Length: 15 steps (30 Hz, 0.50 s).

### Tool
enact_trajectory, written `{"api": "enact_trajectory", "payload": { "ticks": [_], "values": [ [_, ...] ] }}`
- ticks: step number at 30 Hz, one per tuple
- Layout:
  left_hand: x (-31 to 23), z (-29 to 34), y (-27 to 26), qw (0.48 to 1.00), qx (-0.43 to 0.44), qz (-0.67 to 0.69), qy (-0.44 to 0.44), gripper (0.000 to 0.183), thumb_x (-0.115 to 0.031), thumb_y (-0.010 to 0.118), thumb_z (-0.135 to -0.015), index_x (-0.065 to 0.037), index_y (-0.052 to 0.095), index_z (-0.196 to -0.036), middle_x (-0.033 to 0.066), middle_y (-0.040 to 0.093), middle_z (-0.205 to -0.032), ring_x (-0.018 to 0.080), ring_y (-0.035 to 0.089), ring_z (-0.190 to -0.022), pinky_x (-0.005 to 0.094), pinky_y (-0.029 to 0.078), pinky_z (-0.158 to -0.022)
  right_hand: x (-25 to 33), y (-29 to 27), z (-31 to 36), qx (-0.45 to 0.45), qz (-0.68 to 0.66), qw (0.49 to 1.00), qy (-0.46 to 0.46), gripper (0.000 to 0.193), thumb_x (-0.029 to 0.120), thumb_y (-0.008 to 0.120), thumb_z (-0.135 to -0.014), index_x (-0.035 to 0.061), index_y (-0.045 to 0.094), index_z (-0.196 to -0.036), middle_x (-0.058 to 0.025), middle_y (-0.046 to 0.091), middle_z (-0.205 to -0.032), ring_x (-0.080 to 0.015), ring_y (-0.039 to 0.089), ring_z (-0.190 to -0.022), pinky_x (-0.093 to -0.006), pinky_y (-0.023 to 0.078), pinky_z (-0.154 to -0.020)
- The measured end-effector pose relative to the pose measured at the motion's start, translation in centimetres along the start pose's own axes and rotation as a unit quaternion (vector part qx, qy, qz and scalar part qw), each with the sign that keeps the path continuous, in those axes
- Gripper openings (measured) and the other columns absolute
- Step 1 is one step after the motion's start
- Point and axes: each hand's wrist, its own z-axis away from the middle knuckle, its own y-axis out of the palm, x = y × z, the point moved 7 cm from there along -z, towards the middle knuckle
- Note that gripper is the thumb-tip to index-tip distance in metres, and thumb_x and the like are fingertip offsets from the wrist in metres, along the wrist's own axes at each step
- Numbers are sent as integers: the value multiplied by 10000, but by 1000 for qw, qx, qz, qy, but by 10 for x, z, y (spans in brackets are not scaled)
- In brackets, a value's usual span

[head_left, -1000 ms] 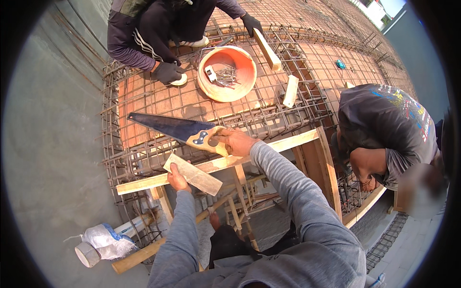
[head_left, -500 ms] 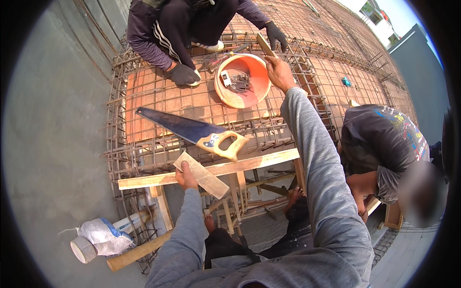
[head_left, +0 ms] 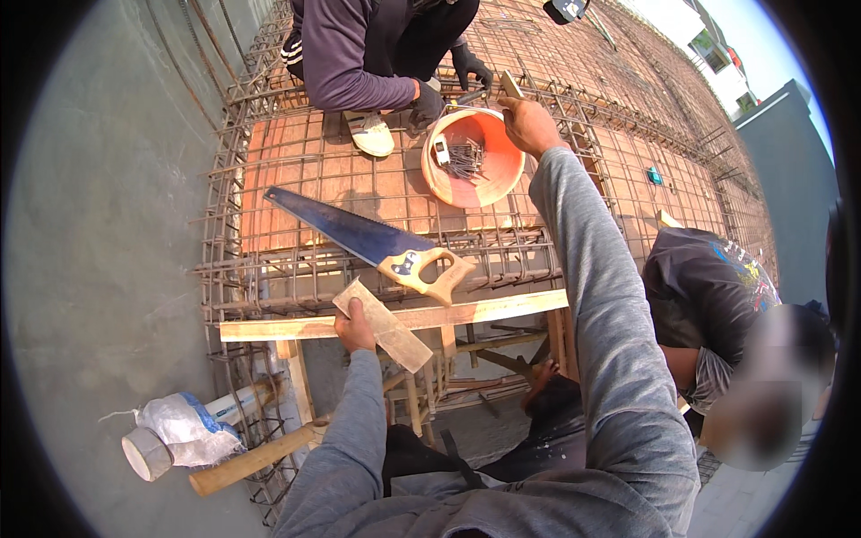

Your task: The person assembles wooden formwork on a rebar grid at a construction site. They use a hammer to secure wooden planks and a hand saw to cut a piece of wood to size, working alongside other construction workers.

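My left hand [head_left: 356, 328] grips a short flat wooden board [head_left: 395, 334], tilted above a long timber rail [head_left: 502, 309]. My outstretched right hand [head_left: 533, 127] is closed at the far right rim of an orange bucket [head_left: 499, 170]. A narrow wood piece [head_left: 511, 85] sticks out beyond its fingers, mostly hidden by the hand. Inside the bucket lie many nails [head_left: 465, 160] and a small white object [head_left: 441, 150]. A handsaw [head_left: 359, 235] with a wooden handle rests on the rebar mesh, between the bucket and the board.
Rebar mesh [head_left: 314, 179] covers orange-brown panels. Beyond the bucket a co-worker's gloved hands [head_left: 429, 105] are near a dark tool [head_left: 466, 97]. Another person [head_left: 704, 278] bends at my right. A grey wall [head_left: 117, 224], a wrapped white pipe [head_left: 184, 435] and a timber post [head_left: 251, 459] are at left.
The crouching co-worker has shifted right, bringing the gloved hands together behind the bucket. The person at right leans lower. My view shifts slightly; both my hands keep their grips.
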Motion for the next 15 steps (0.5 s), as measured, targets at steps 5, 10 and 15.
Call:
{"api": "enact_trajectory", "payload": {
  "ticks": [5, 10, 15],
  "values": [
    [-6, 1, 3, 999, 9, -31, 11, 388, -256, 585, -1021, 50, 579, -1260, 174, 719, -1045, 300, 757, -813, 392, 624, -732, -20, -14, 7, -6, 30, 1000, 1, 347, 181, 523, -964, 111, 714, -1245, -234, 716, -1074, -409, 711, -975, -507, 572, -863],
    [-9, 7, 6, 999, 3, 27, -37, 357, -241, 652, -976, 41, 666, -1195, 83, 717, -1060, 173, 666, -904, 329, 534, -807, -18, -33, 14, -28, 38, 999, -20, 342, 141, 526, -954, 83, 684, -1252, -218, 698, -1061, -420, 694, -954, -508, 562, -866],
    [-17, 7, 9, 1000, 16, 10, -6, 354, -231, 592, -1008, 43, 620, -1232, 131, 716, -1069, 242, 722, -867, 358, 587, -781, 33, -54, 15, -100, 108, 980, -134, 488, 108, 587, -915, 93, 558, -1402, -167, 606, -1291, -389, 579, -1209, -494, 490, -974]
  ]
}}
